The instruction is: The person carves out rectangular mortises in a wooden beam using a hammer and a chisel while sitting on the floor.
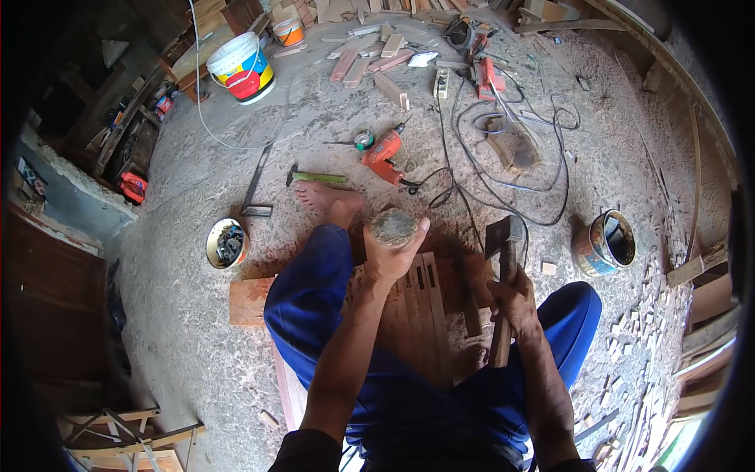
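Head view: seated on floor, planks under legs.
Left hand (391,253): clenched around stone (392,226).
Right hand (513,297): grasping hatchet (503,267), handle running 6 to 12 o'clock.
Relation: hatchet head lies at 3 o'clock of stone, near.

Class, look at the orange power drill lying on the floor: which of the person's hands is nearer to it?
Left. The left hand, gripping a stone, is just below the orange drill; the right hand, holding a hammer, is farther right.
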Tool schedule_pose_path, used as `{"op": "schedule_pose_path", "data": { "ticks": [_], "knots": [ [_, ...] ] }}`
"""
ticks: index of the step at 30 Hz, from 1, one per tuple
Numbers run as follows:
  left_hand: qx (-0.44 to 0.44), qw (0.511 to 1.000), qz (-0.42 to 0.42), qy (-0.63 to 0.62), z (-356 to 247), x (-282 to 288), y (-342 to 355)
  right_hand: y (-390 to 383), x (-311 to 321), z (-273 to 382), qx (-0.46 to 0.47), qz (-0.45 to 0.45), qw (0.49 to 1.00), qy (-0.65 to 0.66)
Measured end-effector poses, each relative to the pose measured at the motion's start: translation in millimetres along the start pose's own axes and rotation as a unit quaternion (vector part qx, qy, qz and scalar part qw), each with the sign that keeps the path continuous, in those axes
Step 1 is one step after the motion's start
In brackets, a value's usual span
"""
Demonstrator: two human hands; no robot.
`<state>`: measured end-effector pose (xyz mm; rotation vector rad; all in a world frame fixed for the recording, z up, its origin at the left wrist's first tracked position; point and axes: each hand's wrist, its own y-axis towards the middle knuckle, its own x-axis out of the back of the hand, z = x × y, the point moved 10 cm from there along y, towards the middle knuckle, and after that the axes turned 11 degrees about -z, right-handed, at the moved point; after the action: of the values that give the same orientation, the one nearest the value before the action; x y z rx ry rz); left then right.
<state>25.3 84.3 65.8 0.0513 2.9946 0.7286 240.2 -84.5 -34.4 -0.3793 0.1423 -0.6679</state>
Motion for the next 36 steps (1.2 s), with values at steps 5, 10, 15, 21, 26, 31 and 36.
{"op": "schedule_pose_path", "data": {
  "ticks": [5, 10, 15, 21, 26, 31, 36],
  "knots": [
    [0.013, 1.000, -0.009, -0.009, 21.6, 2.1, -0.1, -0.3, -3.4, 1.2, 0.002, 0.011, 1.000, -0.020],
    [0.038, 0.999, 0.019, 0.007, 27.3, -12.3, 0.4, 1.2, -2.9, -4.0, -0.002, 0.009, 1.000, -0.014],
    [0.033, 0.995, -0.098, -0.013, 36.4, 17.2, 7.8, -1.1, -1.4, -2.6, 0.009, 0.007, 1.000, -0.016],
    [0.058, 0.997, -0.058, 0.001, 44.9, 8.7, 5.1, -6.7, -8.7, 1.4, 0.018, 0.030, 0.999, -0.002],
    [-0.027, 0.998, -0.052, -0.020, 14.4, -6.0, 6.2, -14.2, -13.6, 15.0, 0.098, 0.060, 0.984, -0.134],
    [-0.020, 0.999, -0.046, -0.020, 6.9, 1.7, 2.1, -34.9, -28.3, 46.7, 0.258, 0.059, 0.919, -0.293],
    [-0.134, 0.990, 0.027, 0.029, -3.9, -6.7, -1.6, -75.5, -64.1, 111.7, 0.298, 0.113, 0.868, -0.380]
  ]
}}
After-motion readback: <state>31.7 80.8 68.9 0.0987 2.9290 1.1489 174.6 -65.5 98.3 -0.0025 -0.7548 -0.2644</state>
